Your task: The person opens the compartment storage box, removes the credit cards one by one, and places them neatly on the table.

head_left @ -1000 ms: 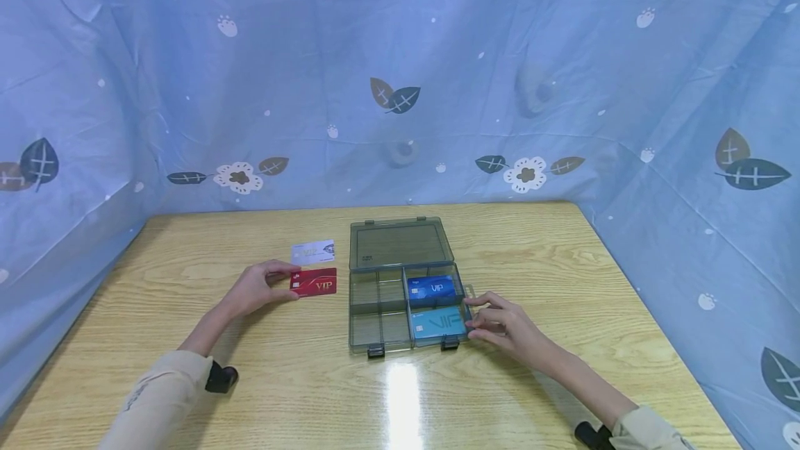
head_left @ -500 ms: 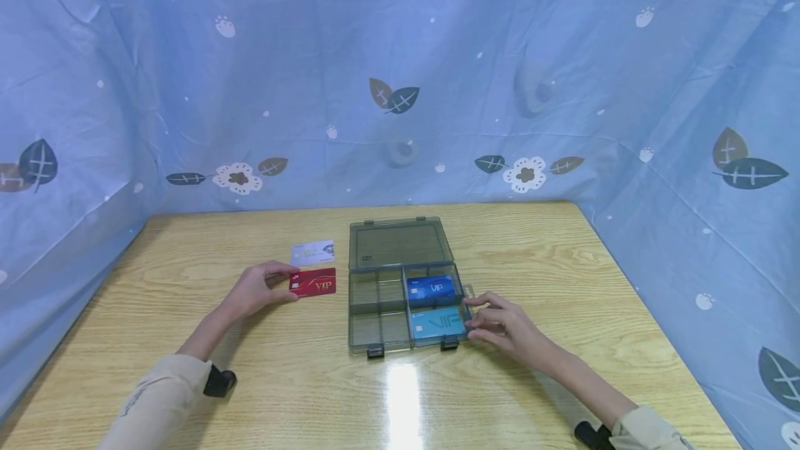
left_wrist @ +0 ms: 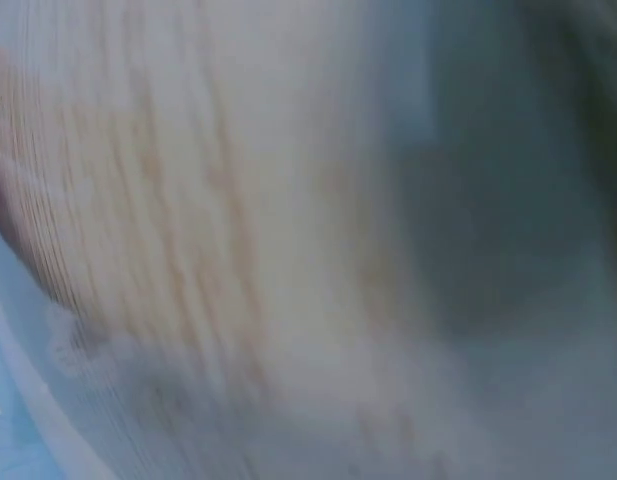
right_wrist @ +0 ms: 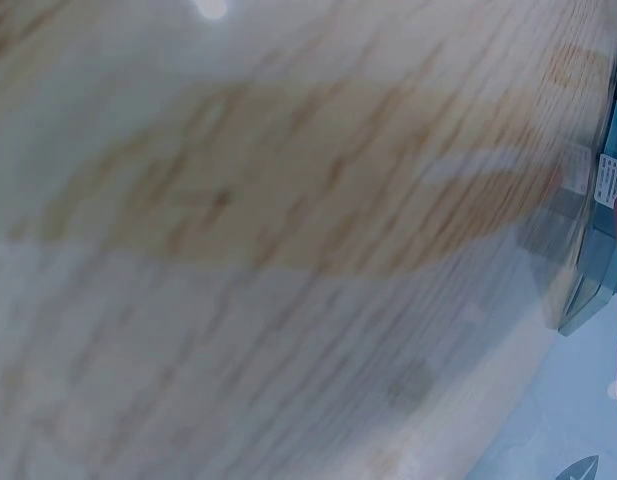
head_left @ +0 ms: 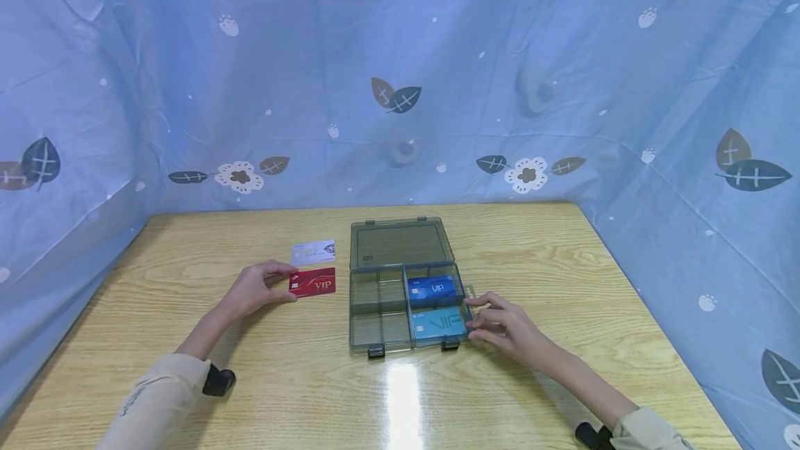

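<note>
In the head view my left hand (head_left: 255,289) holds a red VIP card (head_left: 314,283) at its left end, index finger at the back corner and thumb at the front one. Just behind it lies a white-silver VIP card (head_left: 312,252). My right hand (head_left: 503,323), fingers bent, grips the right wall of a smoky clear plastic divided box (head_left: 366,330). Inside the box, a dark blue VIP card (head_left: 432,287) sits in the back right compartment and a light blue one (head_left: 439,323) in the front right. The right wrist view catches only a fingertip beside the box's edge.
The box's lid (head_left: 401,243) is folded back flat on the wooden table (head_left: 519,242). Two black latches (head_left: 376,351) stick out at the box's front. A blue patterned cloth (head_left: 325,89) hangs behind and at both sides. The left wrist view is blurred.
The red card has slid very slightly left together with my left hand. My right hand and the box stay put; the head view shifts a little.
</note>
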A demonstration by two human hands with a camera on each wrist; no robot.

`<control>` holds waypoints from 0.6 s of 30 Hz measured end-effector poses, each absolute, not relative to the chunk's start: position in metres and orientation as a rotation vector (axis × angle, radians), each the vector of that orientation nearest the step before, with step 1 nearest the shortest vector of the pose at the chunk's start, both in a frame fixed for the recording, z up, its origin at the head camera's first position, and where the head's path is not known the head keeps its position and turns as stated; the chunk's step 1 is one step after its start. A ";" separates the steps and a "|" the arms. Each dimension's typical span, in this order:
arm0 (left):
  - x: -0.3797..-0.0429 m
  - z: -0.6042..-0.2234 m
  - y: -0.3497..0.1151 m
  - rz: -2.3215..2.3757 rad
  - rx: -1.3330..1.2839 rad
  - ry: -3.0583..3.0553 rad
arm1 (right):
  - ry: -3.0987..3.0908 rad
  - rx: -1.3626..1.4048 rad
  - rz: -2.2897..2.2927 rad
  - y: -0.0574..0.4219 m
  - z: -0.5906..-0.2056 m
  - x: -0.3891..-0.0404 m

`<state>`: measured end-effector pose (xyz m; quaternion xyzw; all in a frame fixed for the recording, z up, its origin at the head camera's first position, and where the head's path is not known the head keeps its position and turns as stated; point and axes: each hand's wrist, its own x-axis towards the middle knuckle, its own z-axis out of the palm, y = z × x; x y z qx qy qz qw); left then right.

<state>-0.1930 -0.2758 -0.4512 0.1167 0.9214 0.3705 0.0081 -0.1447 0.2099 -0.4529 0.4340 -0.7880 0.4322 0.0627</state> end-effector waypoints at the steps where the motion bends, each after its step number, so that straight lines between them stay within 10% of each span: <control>1: -0.193 -0.451 -0.276 1.158 0.364 2.878 | -2.388 1.308 1.319 0.210 -0.453 -0.144; 18: -0.183 -0.431 -0.265 1.529 0.268 2.610 | -2.384 1.296 1.314 0.204 -0.443 -0.140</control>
